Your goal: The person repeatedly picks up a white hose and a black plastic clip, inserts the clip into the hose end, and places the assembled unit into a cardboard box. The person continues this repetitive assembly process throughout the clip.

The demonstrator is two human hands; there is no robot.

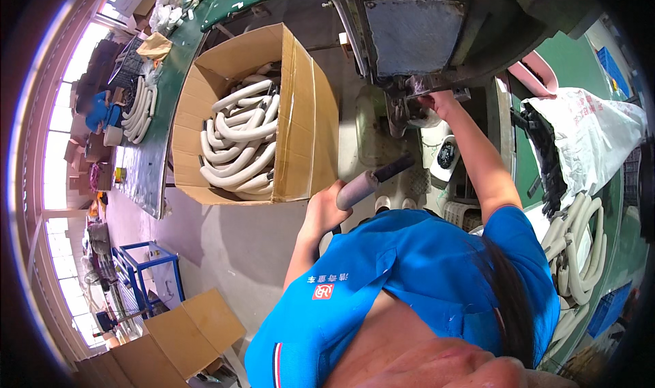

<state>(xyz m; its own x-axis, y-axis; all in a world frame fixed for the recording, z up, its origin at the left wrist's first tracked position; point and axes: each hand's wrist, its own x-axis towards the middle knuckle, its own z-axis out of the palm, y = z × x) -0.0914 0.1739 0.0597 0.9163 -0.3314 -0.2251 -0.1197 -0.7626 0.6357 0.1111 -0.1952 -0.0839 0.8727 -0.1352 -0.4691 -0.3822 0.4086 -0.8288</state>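
My left hand [329,207] is wrapped round a pale grey foam-covered tube [356,190], whose bare dark end points up and right toward the machine. My right hand [443,104] reaches forward to the lower working part of a dark metal machine [355,30]. Its fingers are bent in at the metal there, and what they hold is too small and hidden to make out. Left of my left hand, a large open cardboard box [314,129] contains several curved foam-covered tubes [242,139] with dark ends.
Under the machine sits a black foot pedal on a white base [445,155]. To the right, a green table [617,183] bears a white woven sack [587,125] with black parts and more curved tubes [580,245]. A blue metal frame cart [147,269] and cardboard [194,326] stand at the lower left.
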